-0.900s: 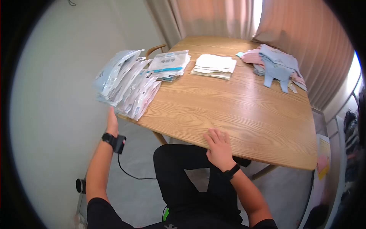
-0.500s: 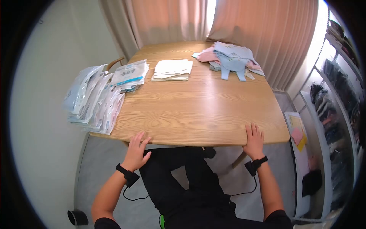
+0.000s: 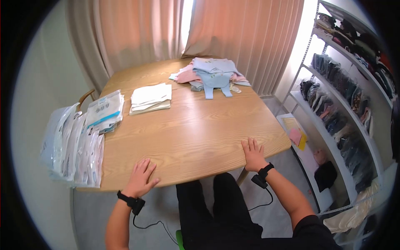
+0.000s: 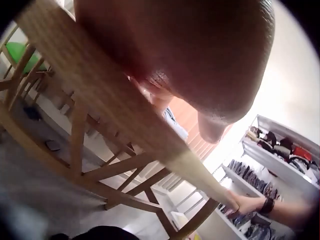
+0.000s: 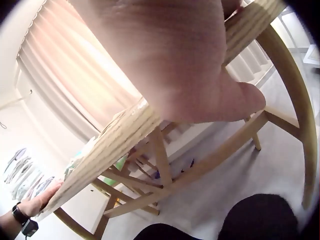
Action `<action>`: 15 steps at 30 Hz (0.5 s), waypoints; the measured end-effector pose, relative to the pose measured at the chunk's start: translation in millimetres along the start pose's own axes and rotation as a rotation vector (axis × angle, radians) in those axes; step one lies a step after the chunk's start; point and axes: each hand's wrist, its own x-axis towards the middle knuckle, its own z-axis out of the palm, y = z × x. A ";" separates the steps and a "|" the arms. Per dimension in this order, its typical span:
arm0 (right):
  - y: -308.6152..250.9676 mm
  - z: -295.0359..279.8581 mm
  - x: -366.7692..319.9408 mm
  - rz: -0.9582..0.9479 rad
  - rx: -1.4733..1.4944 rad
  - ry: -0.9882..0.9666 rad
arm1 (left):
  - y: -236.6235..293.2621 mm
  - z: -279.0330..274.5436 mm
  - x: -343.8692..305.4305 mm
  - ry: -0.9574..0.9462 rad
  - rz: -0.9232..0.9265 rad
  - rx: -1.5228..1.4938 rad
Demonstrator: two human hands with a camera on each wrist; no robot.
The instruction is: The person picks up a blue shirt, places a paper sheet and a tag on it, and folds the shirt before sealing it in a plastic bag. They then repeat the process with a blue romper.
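Both hands rest at the near edge of a wooden table (image 3: 196,141), fingers straight and holding nothing. My left hand (image 3: 141,179) lies at the left part of that edge, to the right of a tall stack of clear plastic bags (image 3: 77,146) with folded contents. Farther right, my right hand (image 3: 253,155) lies with its fingers on the tabletop near the right corner. In the left wrist view the left palm (image 4: 190,55) hangs over the table's rim; the right wrist view shows the right palm (image 5: 175,65) against the rim.
Behind the tall stack lies a smaller pile of bags with a blue stripe (image 3: 105,110). White folded cloths (image 3: 151,98) lie right of it, and a heap of pink and blue baby clothes (image 3: 214,75) sits at the back. A shelf rack (image 3: 333,106) with bagged clothes stands at right.
The left hand has come away from the near side of the tall bag stack onto the table edge. The right hand has shifted right along the edge, and the head view has turned right.
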 end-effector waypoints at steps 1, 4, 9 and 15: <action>-0.3 -2.0 1.0 0.019 -0.013 0.001 | 0.1 3.5 1.2 0.001 -0.015 -0.007; 2.7 0.7 7.3 0.004 -0.013 -0.062 | 1.4 1.4 11.3 -0.042 -0.064 0.030; 1.0 1.1 8.0 0.016 0.020 -0.093 | 7.8 -1.0 44.4 -0.208 -0.157 0.077; 0.6 -35.9 10.2 -0.021 0.001 -0.316 | 17.2 -12.9 92.3 -0.370 -0.054 0.176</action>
